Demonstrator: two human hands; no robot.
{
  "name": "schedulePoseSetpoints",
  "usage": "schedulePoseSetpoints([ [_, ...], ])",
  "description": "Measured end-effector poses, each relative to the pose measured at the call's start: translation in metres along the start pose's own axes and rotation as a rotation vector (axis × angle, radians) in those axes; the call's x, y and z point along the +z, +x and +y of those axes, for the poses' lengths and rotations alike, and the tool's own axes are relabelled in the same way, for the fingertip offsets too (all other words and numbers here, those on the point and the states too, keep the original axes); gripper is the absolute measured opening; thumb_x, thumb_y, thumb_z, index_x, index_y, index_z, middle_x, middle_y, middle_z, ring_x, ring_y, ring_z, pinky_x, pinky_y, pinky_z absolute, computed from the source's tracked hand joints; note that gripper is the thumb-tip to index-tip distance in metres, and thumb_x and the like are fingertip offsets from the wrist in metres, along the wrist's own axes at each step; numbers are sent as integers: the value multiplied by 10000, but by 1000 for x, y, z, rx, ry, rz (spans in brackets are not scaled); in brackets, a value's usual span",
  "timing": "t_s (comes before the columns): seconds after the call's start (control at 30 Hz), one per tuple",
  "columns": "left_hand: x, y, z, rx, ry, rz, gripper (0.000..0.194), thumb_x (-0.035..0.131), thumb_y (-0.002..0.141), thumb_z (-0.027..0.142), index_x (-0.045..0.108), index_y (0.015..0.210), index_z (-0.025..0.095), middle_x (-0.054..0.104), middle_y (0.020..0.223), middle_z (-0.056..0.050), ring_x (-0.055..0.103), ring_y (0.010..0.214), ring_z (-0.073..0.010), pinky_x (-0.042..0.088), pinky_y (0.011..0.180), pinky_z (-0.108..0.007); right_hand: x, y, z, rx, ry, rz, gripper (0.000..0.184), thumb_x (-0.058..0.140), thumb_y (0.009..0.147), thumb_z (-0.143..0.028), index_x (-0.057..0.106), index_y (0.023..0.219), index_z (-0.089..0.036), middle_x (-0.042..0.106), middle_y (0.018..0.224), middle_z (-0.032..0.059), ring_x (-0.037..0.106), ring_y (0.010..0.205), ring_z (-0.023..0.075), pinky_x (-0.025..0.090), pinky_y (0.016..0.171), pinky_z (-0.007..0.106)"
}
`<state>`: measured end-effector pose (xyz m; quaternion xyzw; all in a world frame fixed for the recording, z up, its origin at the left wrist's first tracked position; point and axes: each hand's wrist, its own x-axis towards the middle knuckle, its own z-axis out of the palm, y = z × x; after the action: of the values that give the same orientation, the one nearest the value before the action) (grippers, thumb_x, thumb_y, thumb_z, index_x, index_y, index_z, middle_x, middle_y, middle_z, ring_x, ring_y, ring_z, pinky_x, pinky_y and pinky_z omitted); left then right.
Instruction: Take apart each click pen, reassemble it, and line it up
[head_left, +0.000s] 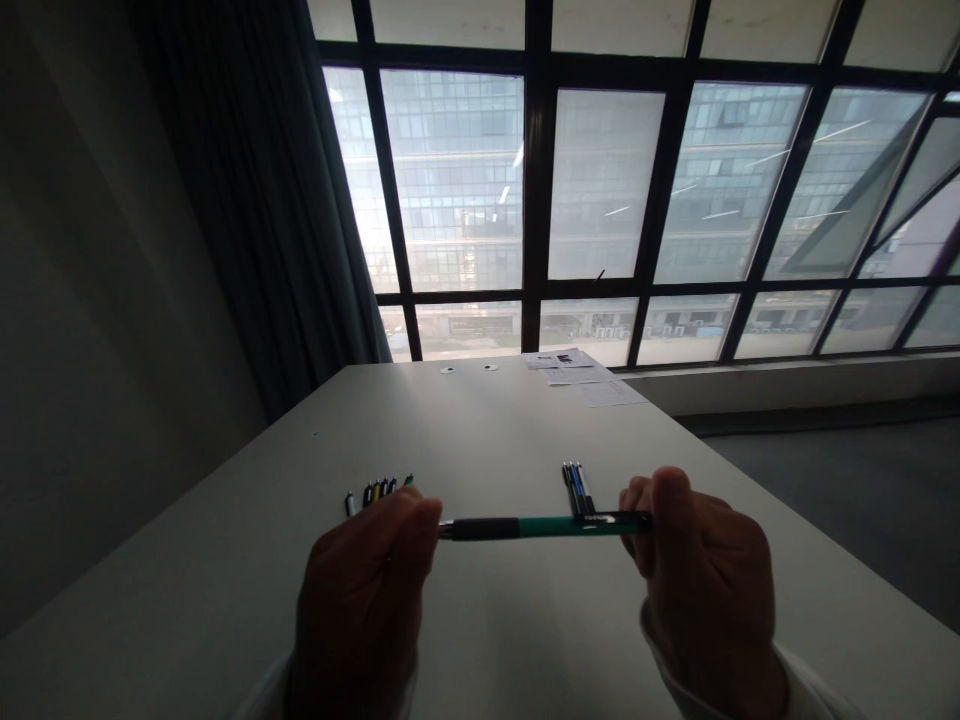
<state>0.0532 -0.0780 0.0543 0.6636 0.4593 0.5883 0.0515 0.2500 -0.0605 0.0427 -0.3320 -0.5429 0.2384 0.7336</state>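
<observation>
A green pen with a black grip and a black clip is held level above the table, between my two hands. My left hand is closed, pinching the pen's silver tip end between thumb and fingers. At the other end, my right hand pinches the clip end, thumb on top. Behind my left hand several pens lie side by side, partly hidden by it. Beyond the held pen, a small group of pens in black, blue and white lies on the table.
The white table reaches toward a large window with dark frames. Printed paper sheets lie at its far right corner, near two round fittings. A dark curtain hangs at the left.
</observation>
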Motion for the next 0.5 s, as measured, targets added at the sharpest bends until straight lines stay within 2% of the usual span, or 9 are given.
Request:
schedulePoseSetpoints([
  [0.17, -3, 0, 1, 12, -7, 7, 397, 488, 929, 293, 444, 547, 199, 408, 489, 46, 380, 421, -89, 305, 423, -237, -2, 1, 2, 8, -3, -20, 557, 490, 959, -423, 414, 457, -193, 358, 412, -34, 356, 407, 92, 292, 464, 279],
  [0.33, -1, -5, -3, -39, -9, 47, 371, 493, 931, 301, 520, 575, 201, 510, 541, 28, 469, 498, -112, 352, 487, -248, -3, 1, 3, 7, 20, -63, 542, 463, 977, -392, 434, 475, -188, 377, 424, -36, 370, 414, 91, 340, 506, 283],
  [0.5, 0, -6, -7, -103, -21, 25, 267, 508, 931, 310, 619, 709, 212, 581, 617, 23, 530, 564, -126, 392, 548, -261, -5, 0, 6, 40, -7, -83, 509, 452, 979, -394, 449, 514, -188, 397, 453, -29, 379, 428, 96, 277, 443, 262],
])
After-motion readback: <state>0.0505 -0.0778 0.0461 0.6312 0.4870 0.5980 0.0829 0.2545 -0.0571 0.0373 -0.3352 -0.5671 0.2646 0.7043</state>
